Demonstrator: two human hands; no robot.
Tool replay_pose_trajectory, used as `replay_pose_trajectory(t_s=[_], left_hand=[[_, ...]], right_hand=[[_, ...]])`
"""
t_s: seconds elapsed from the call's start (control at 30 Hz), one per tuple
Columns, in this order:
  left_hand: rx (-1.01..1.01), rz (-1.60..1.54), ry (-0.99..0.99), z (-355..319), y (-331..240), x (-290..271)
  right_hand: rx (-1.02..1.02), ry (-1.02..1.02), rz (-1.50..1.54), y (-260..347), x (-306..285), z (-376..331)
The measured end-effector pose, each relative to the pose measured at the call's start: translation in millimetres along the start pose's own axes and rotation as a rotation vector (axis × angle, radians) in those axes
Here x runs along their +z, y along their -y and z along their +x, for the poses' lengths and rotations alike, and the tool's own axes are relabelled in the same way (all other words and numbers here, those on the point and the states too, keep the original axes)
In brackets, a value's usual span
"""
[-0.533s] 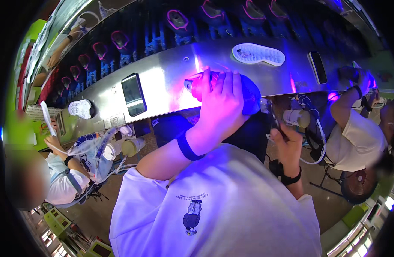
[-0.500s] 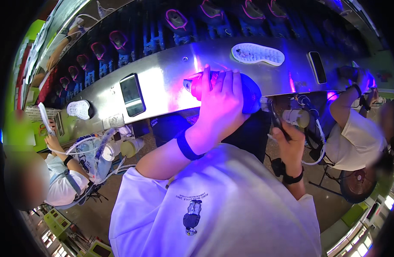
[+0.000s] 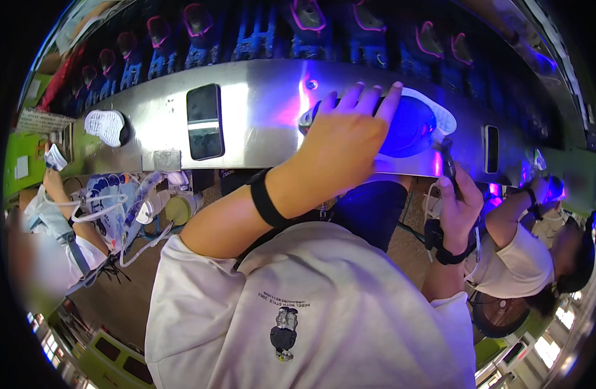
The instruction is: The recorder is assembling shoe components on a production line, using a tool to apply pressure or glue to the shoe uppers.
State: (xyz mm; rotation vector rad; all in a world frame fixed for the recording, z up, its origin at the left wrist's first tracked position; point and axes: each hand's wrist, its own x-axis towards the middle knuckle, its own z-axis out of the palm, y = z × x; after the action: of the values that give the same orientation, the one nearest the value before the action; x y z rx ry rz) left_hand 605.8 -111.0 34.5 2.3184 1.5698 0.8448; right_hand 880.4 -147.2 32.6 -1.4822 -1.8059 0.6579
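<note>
Under violet light, a dark shoe upper point(image 3: 407, 129) looks bright blue at its rounded end. My left hand point(image 3: 350, 133) lies across it from above, fingers curled over its far side and closed on it. My right hand point(image 3: 459, 204) grips a slim dark-handled brush point(image 3: 448, 159), whose pale tip is at the right edge of the upper's rounded end. Just behind the upper, partly covered by it, is a white shoe sole point(image 3: 446, 118) on the metal bench point(image 3: 259, 97).
Along the bench's far side runs a rack of shoe uppers with pink-lit rims point(image 3: 309, 16). A dark phone point(image 3: 205, 123) and another white sole point(image 3: 105, 127) lie to the left. A smaller phone point(image 3: 491, 149) lies right. People sit at both sides.
My right hand has raised the brush to the upper's rounded end. The upper has moved further over the bench and now overlaps the white sole from this view. The whole view has shifted.
</note>
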Motion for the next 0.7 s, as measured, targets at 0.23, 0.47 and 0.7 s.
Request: replay_pose_trajectory(t_s=[0.23, 0.47, 0.7], left_hand=[[0.034, 0.055, 0.201, -23.4, 47.1, -19.7], [-0.094, -0.376, 0.377, -45.8, 20.6, -32.3], [-0.180, -0.803, 0.501, -41.6, -11.1, -36.1]], right_hand=[[0.421, 0.302, 0.460, -9.9, 24.2, 17.0], [0.202, 0.203, 0.438, 21.0, -3.1, 37.2], [0.201, 0.332, 0.524, 24.3, -29.6, 22.3]])
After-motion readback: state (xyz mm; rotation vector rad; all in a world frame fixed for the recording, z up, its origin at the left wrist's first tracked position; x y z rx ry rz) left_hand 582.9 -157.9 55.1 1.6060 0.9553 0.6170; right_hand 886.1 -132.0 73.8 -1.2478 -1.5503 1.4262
